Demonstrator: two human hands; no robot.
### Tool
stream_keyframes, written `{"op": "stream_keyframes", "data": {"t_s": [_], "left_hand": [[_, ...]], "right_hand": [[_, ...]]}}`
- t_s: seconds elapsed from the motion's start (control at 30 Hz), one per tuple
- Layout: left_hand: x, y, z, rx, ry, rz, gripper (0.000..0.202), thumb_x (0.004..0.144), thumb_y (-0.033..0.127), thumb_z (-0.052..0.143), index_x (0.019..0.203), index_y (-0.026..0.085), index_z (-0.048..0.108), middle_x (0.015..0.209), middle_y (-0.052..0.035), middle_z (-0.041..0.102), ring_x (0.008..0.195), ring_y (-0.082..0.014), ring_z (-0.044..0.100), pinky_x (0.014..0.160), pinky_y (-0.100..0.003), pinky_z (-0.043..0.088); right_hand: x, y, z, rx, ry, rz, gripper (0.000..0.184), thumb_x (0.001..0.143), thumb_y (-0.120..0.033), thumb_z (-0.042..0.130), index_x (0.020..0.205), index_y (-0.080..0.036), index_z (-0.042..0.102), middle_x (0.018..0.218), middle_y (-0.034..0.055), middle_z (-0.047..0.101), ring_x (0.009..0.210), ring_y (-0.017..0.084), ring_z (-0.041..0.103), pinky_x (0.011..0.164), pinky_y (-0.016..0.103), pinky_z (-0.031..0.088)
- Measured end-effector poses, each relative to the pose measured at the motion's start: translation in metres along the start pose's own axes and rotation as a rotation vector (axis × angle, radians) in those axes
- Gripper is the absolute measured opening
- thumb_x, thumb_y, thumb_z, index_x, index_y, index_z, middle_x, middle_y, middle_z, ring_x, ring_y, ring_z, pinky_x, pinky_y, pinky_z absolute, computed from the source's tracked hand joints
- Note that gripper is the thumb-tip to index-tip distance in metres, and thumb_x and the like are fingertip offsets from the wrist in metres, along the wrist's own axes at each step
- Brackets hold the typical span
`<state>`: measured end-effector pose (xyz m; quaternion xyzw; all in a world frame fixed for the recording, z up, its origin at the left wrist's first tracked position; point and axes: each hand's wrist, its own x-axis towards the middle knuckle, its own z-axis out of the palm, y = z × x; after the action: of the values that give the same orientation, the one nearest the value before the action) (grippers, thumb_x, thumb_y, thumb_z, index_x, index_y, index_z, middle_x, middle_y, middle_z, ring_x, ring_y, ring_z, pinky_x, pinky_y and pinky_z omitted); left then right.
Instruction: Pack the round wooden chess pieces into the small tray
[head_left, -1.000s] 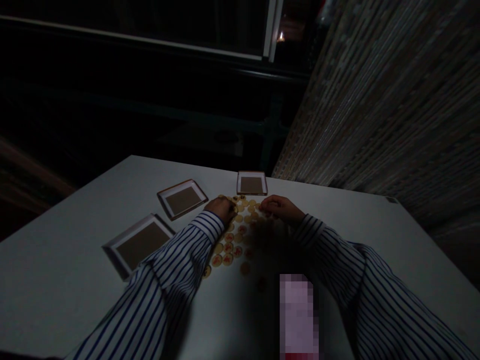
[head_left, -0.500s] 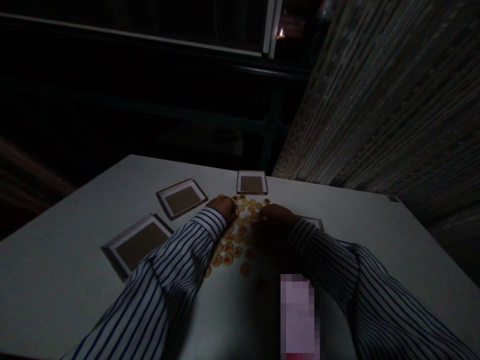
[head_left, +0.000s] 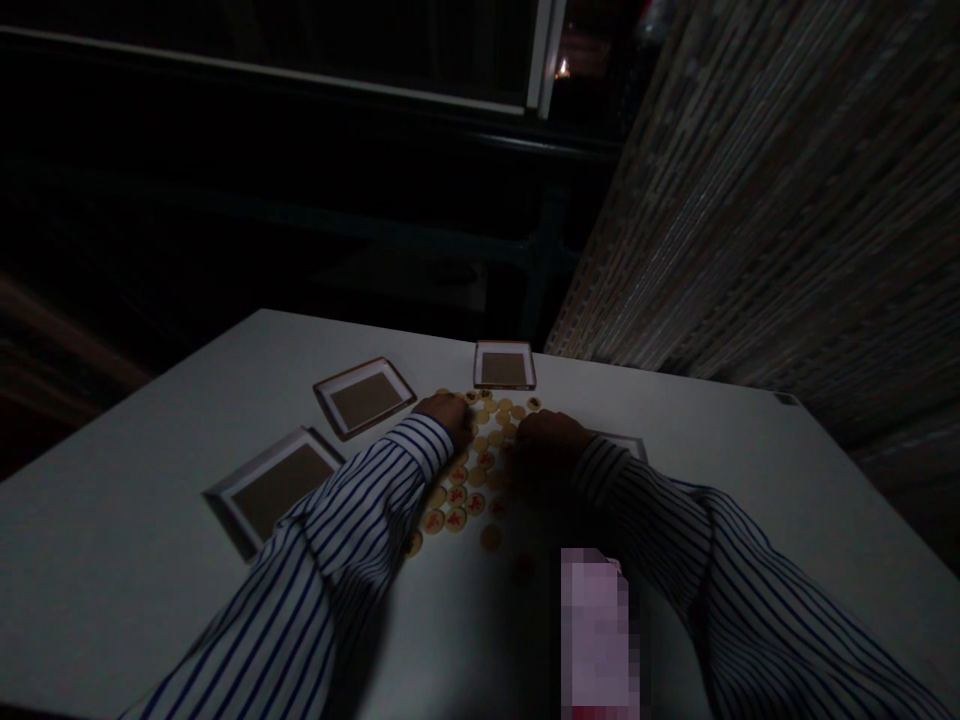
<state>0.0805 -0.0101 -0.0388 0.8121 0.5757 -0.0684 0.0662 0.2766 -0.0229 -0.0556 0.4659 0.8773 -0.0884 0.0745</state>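
Round wooden Chinese chess pieces (head_left: 456, 519) lie spread over the white table (head_left: 675, 430); some show red characters, a few black ones, and others look blank. At the left edge of the spread is my left hand (head_left: 445, 411), its fingers curled down among the pieces. Whether a piece is in it I cannot make out. Across from it, my right hand (head_left: 553, 440) is low over the right side of the pieces. Deep shadow hides its fingers and whatever lies under them. Both forearms wear blue-striped white sleeves.
Shallow framed trays stand around the pieces: one at the back (head_left: 504, 385), one at back left (head_left: 364, 400) and a larger one at left (head_left: 281, 490). Another tray (head_left: 634, 443) is partly behind my right wrist. A string curtain (head_left: 720, 200) hangs at right.
My right hand has shifted slightly down and drawn in its fingers near the pieces. The left hand, trays and visible pieces look almost the same.
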Motion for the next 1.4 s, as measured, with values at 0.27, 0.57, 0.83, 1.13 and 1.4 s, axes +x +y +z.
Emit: {"op": "stream_keyframes", "data": {"t_s": [0.27,0.57,0.83,1.13,1.4], "left_hand": [[-0.010,0.000,-0.003,-0.085,0.086,0.047,0.037,0.071,0.035,0.051,0.103,0.022,0.062,0.100,-0.0069,0.063,0.091,-0.0208,0.058,0.079,-0.028,0.044],[-0.017,0.021,0.005,-0.366,0.329,0.236,0.036,0.071,0.034,0.055,0.103,0.019,0.059,0.102,-0.0062,0.062,0.097,-0.0214,0.055,0.086,-0.033,0.042],[-0.021,0.036,0.003,-0.382,0.377,0.278,0.029,0.075,0.033,0.054,0.098,0.018,0.060,0.096,-0.0057,0.064,0.092,-0.0191,0.057,0.083,-0.030,0.043],[-0.020,0.048,0.003,-0.310,0.303,0.258,0.027,0.080,0.034,0.046,0.096,0.020,0.062,0.094,-0.0045,0.064,0.087,-0.0171,0.057,0.079,-0.028,0.043],[-0.007,0.059,0.015,-0.082,0.174,0.275,0.026,0.076,0.033,0.047,0.089,0.019,0.065,0.093,-0.0089,0.060,0.088,-0.0209,0.056,0.075,-0.031,0.044]], "right_hand": [[0.007,0.016,0.008,0.460,0.137,0.002,0.020,0.069,-0.021,0.059,0.088,-0.017,0.062,0.088,0.0049,0.064,0.078,0.015,0.057,0.068,0.026,0.041],[0.002,0.013,0.006,1.388,0.152,0.158,0.028,0.060,-0.036,0.065,0.076,-0.014,0.059,0.053,-0.0047,0.054,0.045,0.006,0.046,0.042,0.018,0.031],[-0.002,0.008,0.007,1.549,0.166,0.156,0.029,0.058,-0.037,0.067,0.072,-0.013,0.057,0.043,-0.0080,0.046,0.038,0.004,0.039,0.038,0.018,0.026],[-0.013,0.007,-0.001,1.370,0.163,0.243,0.020,0.064,-0.031,0.062,0.070,-0.014,0.057,0.048,-0.0047,0.053,0.042,0.006,0.045,0.041,0.018,0.029],[-0.026,0.024,-0.002,1.264,0.277,0.289,0.013,0.065,-0.023,0.058,0.074,-0.013,0.057,0.072,0.0020,0.064,0.053,0.007,0.050,0.053,0.020,0.040]]}}
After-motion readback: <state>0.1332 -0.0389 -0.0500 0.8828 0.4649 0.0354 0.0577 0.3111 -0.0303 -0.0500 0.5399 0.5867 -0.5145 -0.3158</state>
